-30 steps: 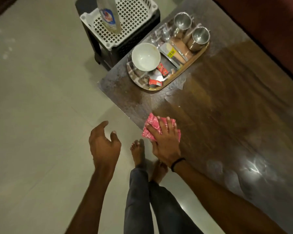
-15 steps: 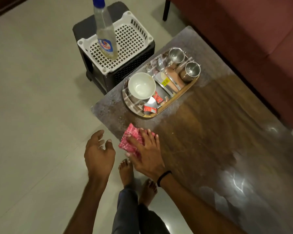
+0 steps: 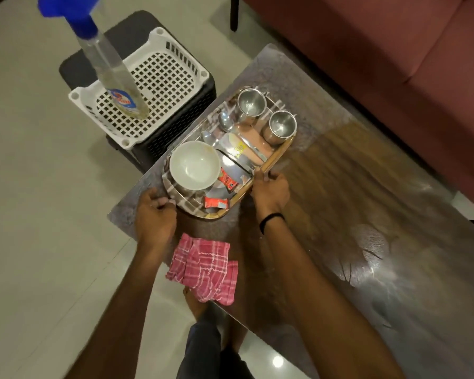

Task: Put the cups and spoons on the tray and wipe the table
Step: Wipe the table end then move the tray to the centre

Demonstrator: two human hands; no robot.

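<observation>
Head view, single frame. Tray (image 3: 279,154) sits at centre frame on the upper-left end of the dark glossy table (image 3: 353,187). Cannot tell whether it is resting on the surface or just lifted. Left hand (image 3: 155,214): fingers curled round the tray's lower-left rim, gripping it. Right hand (image 3: 270,191): fingers curled over the tray's right-hand rim, also gripping; a black wristband (image 3: 271,218) is on that wrist. Tray contents: two steel cups upright at the upper end, one (image 3: 251,103) above and left of the other (image 3: 282,125), close together; two spoons (image 3: 225,121) (image 3: 207,136) lying left of the cups, bowls up; a white bowl (image 3: 195,165) at the lower-left end, apparently empty; two red sachets (image 3: 227,180) (image 3: 215,203) just right of and below the bowl. Pink checked cloth (image 3: 205,272) lies crumpled at the table's near edge, lower centre of frame, between the two forearms, untouched by either hand and partly overhanging the edge. Tabletop shows streaks and glare toward the lower right. Upper left of frame: a spray bottle (image 3: 112,77) with a blue head stands in a white perforated basket (image 3: 159,77) on a black stool (image 3: 203,105) beside the table. A reddish sofa (image 3: 394,50) fills the upper right.
</observation>
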